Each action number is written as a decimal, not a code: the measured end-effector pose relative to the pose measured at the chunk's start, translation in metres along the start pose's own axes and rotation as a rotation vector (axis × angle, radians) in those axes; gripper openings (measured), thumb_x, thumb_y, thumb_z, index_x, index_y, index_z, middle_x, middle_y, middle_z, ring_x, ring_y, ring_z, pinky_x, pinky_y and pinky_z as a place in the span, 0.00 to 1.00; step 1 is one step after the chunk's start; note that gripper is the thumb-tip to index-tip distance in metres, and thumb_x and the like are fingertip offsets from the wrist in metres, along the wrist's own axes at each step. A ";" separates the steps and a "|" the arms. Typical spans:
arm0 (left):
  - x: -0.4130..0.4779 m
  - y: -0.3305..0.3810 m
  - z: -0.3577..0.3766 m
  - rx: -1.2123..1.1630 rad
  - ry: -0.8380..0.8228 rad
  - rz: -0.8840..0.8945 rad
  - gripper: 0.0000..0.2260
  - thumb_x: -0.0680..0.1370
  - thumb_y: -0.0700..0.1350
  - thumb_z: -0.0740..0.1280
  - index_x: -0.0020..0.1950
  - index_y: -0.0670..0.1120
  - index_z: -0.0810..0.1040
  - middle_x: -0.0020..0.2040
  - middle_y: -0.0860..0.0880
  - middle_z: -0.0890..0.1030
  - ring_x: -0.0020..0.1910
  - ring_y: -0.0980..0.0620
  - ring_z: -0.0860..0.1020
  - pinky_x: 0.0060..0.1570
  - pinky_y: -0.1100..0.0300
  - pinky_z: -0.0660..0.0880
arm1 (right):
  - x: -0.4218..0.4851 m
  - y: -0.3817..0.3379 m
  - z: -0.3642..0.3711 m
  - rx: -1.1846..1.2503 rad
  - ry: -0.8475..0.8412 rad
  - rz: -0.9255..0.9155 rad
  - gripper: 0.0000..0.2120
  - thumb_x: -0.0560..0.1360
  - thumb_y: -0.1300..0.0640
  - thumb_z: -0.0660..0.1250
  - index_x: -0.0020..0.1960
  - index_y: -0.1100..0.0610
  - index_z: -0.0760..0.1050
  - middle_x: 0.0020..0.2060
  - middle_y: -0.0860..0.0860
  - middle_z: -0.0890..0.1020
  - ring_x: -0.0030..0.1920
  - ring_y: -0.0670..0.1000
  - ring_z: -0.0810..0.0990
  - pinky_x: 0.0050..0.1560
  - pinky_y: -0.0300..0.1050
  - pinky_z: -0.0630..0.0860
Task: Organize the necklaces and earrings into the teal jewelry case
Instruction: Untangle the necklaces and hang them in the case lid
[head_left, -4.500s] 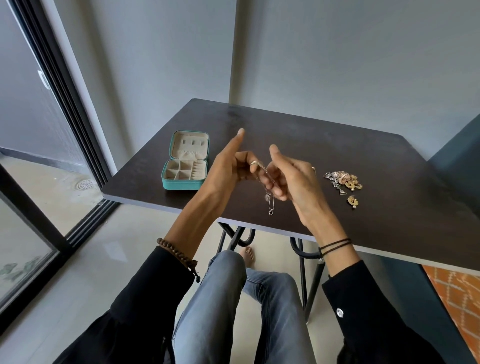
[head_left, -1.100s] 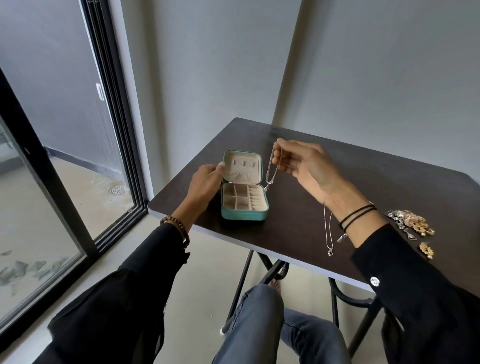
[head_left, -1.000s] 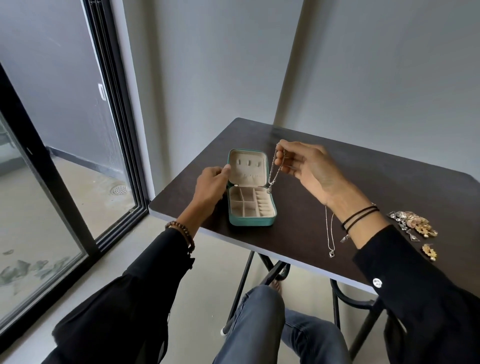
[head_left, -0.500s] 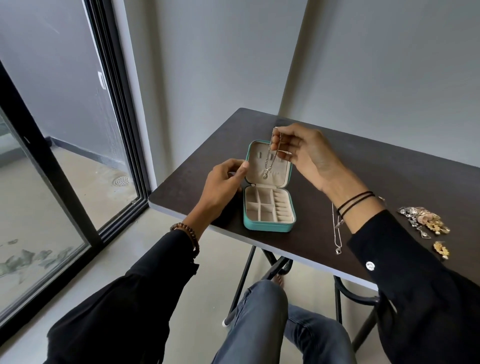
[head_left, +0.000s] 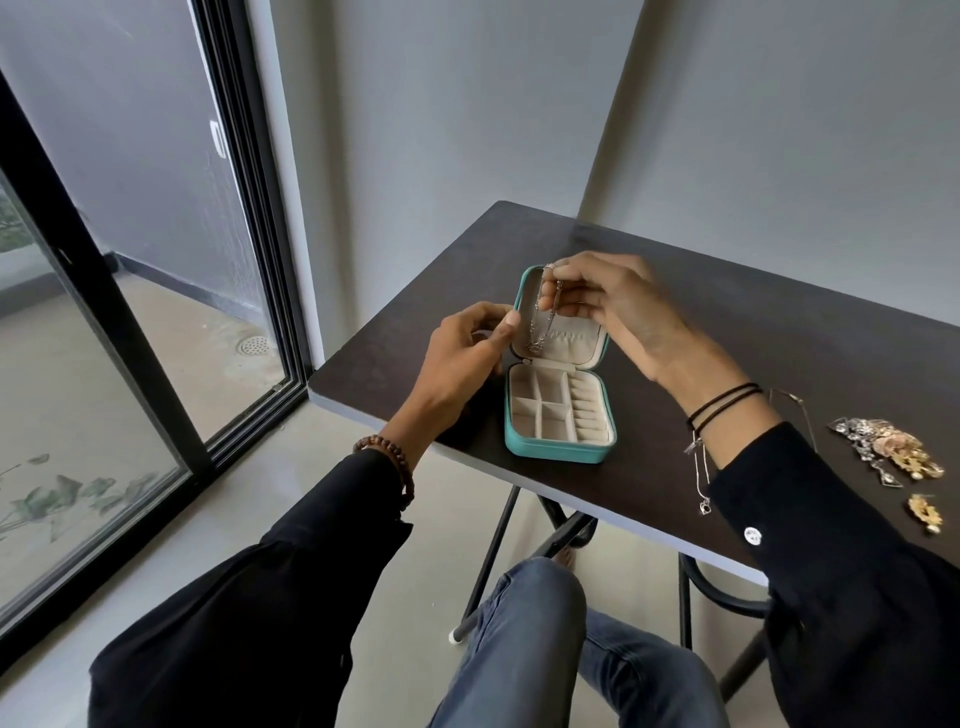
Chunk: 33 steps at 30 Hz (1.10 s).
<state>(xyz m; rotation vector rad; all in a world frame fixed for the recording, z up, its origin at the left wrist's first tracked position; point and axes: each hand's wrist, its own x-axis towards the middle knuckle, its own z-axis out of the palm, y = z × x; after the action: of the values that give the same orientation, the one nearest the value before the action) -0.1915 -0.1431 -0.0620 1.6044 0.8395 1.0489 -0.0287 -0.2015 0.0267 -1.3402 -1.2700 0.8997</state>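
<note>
Open teal rectangular jewelry case (head_left: 558, 448) on the dark surface (head_left: 831, 353). Right hand (head_left: 623, 306): grip pinches a thin silver chain necklace (head_left: 539, 325) hanging before the upright lid. Left hand (head_left: 460, 358): grip curled, thumb on the lid's left edge. Gold and silver earrings (head_left: 891, 452) lie far right.
</note>
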 end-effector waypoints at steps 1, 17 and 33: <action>0.000 0.000 0.000 -0.005 -0.003 -0.001 0.13 0.83 0.51 0.64 0.61 0.45 0.81 0.51 0.49 0.83 0.36 0.56 0.77 0.34 0.68 0.75 | 0.000 -0.001 0.000 -0.037 -0.003 -0.008 0.08 0.79 0.61 0.66 0.51 0.64 0.82 0.43 0.56 0.85 0.46 0.52 0.83 0.52 0.44 0.77; -0.002 0.001 0.000 -0.049 -0.013 -0.018 0.12 0.83 0.51 0.65 0.60 0.45 0.81 0.50 0.48 0.83 0.37 0.56 0.77 0.32 0.69 0.74 | -0.002 0.007 0.010 -0.812 0.232 -0.363 0.05 0.77 0.57 0.69 0.45 0.56 0.82 0.38 0.43 0.82 0.38 0.36 0.79 0.40 0.23 0.70; -0.003 0.002 0.000 -0.068 -0.013 -0.014 0.10 0.83 0.50 0.65 0.58 0.46 0.81 0.51 0.48 0.83 0.37 0.56 0.77 0.33 0.69 0.74 | 0.000 0.026 0.003 -0.967 0.254 -0.492 0.04 0.80 0.56 0.68 0.50 0.54 0.82 0.46 0.48 0.76 0.39 0.42 0.74 0.43 0.34 0.74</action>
<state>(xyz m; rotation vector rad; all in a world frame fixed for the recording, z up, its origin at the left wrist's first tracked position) -0.1925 -0.1460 -0.0607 1.5441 0.7973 1.0453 -0.0264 -0.1985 0.0008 -1.6522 -1.7984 -0.2945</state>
